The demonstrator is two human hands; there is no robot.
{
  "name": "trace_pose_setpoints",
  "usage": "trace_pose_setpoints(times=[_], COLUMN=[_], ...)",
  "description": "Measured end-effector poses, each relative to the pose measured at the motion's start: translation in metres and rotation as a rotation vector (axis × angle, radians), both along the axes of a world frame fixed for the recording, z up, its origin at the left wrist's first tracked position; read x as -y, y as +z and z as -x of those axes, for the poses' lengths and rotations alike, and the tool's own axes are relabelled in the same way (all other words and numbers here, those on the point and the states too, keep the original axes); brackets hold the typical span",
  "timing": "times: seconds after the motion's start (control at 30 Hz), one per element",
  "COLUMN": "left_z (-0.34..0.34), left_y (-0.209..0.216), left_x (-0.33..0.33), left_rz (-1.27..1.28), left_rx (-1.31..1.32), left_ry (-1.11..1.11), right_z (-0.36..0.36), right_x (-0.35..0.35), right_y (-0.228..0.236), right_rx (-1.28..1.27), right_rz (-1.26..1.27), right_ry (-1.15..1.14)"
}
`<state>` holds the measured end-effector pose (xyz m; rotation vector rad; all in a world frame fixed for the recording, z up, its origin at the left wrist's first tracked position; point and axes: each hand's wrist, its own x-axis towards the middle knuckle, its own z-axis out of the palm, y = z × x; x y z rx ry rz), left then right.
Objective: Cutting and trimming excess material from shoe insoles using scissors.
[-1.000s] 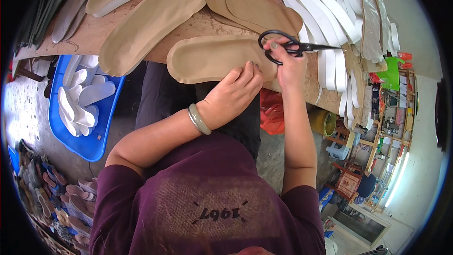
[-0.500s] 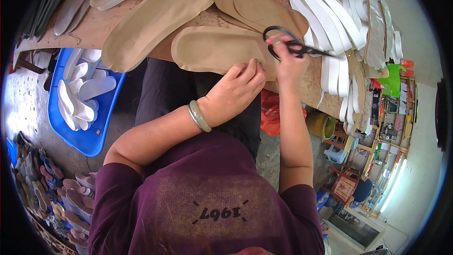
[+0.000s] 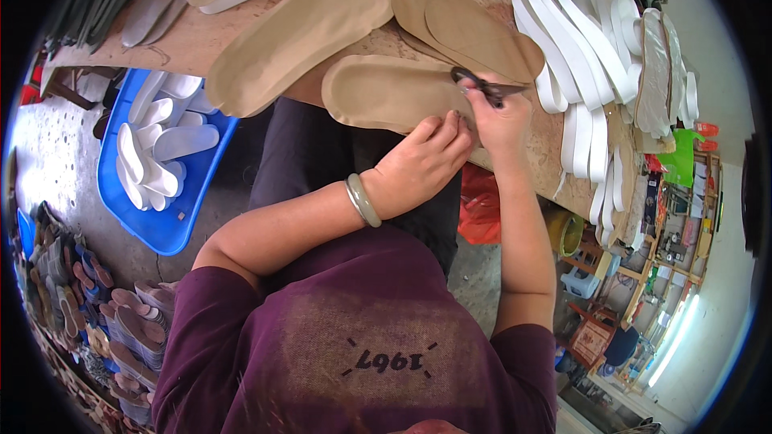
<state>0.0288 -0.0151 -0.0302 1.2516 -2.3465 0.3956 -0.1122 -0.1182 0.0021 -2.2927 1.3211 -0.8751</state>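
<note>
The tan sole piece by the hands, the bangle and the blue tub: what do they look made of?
Tan sole piece: perhaps leather or imitation leather, judging by its matte, even surface and lightly puckered edge; the look leaves it open.
Bangle: possibly polished stone or glass, smooth, pale grey-green and shiny.
Blue tub: probably moulded plastic, given its even colour and smooth, rounded rim.

Black scissors (image 3: 500,91) turned nearly edge-on, looking shorter, loop opening narrower
</note>
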Motion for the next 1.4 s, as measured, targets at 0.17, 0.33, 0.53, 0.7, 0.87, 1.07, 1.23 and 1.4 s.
trace_pose_setpoints(times=[0.17,0.33,0.53,0.7,0.87,1.07,1.23,1.4], left_z=[-0.002,-0.045,-0.107,-0.100,-0.085,0.020,0.065,0.052], left_y=[0.013,0.039,0.041,0.049,0.059,0.047,0.072,0.067], left_x=[-0.001,0.021,0.052,0.071,0.039,0.016,0.004,0.005], left_rz=[-0.020,-0.287,-0.399,-0.753,-0.934,-0.998,-1.273,-1.341], left_rx=[0.046,-0.343,-0.238,-0.514,-0.953,-1.665,-1.425,-1.155], left_ry=[0.026,-0.068,0.149,0.083,0.102,-0.307,-0.551,-0.492], right_z=[0.016,0.066,0.138,0.156,0.087,0.055,0.138,0.316], right_x=[0.017,0.021,0.037,0.033,-0.067,-0.147,-0.145,-0.090], right_y=[0.008,0.048,0.032,-0.021,-0.011,-0.007,0.003,0.034], right_rx=[0.589,0.663,0.186,0.044,0.516,1.298,1.176,1.090], right_rz=[-0.453,-0.607,-0.957,-0.169,-0.434,-0.610,-0.266,0.327], right_ry=[-0.112,-0.117,-0.111,-0.375,-0.032,0.214,-0.315,-0.758])
